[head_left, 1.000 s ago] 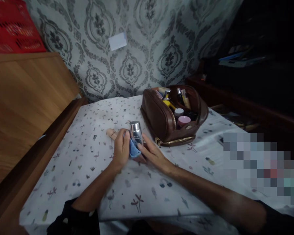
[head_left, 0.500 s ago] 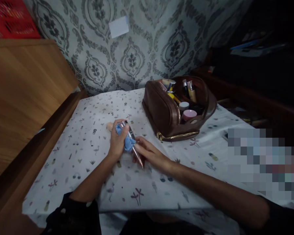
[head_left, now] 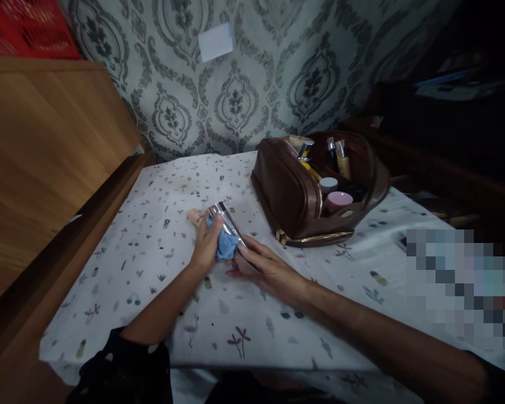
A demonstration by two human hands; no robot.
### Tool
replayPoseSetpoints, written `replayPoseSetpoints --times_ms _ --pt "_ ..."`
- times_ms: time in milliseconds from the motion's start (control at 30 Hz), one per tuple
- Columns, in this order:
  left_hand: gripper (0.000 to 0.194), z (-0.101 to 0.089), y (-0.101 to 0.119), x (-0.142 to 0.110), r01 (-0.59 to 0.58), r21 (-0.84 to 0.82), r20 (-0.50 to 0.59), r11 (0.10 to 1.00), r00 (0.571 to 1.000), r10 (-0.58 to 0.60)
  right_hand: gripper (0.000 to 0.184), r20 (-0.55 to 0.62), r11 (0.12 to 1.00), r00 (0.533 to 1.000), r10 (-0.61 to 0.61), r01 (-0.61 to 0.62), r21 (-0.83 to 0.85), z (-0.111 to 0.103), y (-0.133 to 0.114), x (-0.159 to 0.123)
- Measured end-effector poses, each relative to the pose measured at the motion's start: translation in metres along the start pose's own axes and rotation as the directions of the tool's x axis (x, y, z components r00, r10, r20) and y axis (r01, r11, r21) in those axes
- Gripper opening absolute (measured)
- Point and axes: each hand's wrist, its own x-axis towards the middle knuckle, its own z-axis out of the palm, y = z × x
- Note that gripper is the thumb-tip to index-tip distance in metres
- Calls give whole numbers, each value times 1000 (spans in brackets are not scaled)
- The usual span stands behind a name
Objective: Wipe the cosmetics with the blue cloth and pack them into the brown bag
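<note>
My left hand (head_left: 206,244) is closed around a crumpled blue cloth (head_left: 227,244), which presses against a shiny silver cosmetic tube (head_left: 227,216). The tube is tilted, its silver end pointing up and away from me. Its lower, flat end lies in my right hand (head_left: 269,264), whose fingers are closed on it and partly hide it. Just beyond my left hand lies a small beige object (head_left: 194,217), half covered by the fingers. To the right of both hands stands an open brown makeup bag (head_left: 284,185).
Inside the bag are a pink-lidded jar (head_left: 339,201), a white-lidded jar (head_left: 328,185) and several bottles. A patterned white cloth (head_left: 151,314) covers the table. A wooden panel (head_left: 54,123) rises at left; a patterned wall (head_left: 235,106) stands behind. Something at right is pixelated.
The tube has shifted within the hands, and my right hand now covers more of its lower end. The whole view has moved slightly, so the bag sits farther right.
</note>
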Motion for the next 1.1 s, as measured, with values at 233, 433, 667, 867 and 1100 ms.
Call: replayPoseSetpoints --times_ms 233,433,667,867,1100 --pt "57 1 -3 -1 -14 37 209 999 978 6 42 -108 994 992 -63 72 80 -5 -3 3" --pt "56 3 -2 -5 -23 -17 186 1000 982 25 46 -65 995 997 -30 36 94 -6 -4 5" --pt "62 0 7 -1 65 -179 130 982 991 -41 47 37 996 997 73 -75 56 -9 2 7" --pt "55 -1 8 0 14 -89 -33 996 999 -17 69 29 989 998 -62 65 -132 -6 6 2" --pt "58 -8 1 3 -37 7 -132 999 991 38 58 124 944 988 -94 128 -304 -5 3 -6"
